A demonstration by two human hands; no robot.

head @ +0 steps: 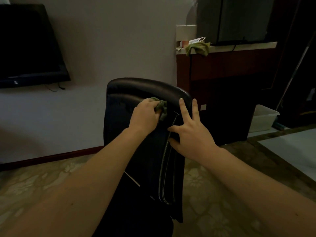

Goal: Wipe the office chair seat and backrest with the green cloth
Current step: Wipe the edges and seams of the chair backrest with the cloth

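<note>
1. Left hand [145,111] fingers clamped on crumpled green cloth [161,106], pressed on the black leather office chair backrest [130,98], near its top.
2. Right hand [189,130] fingers spread, bracing backrest edge.
3. Risk: chair swivels or rolls if the brace slips; bunched cloth leaves streaks.
</note>
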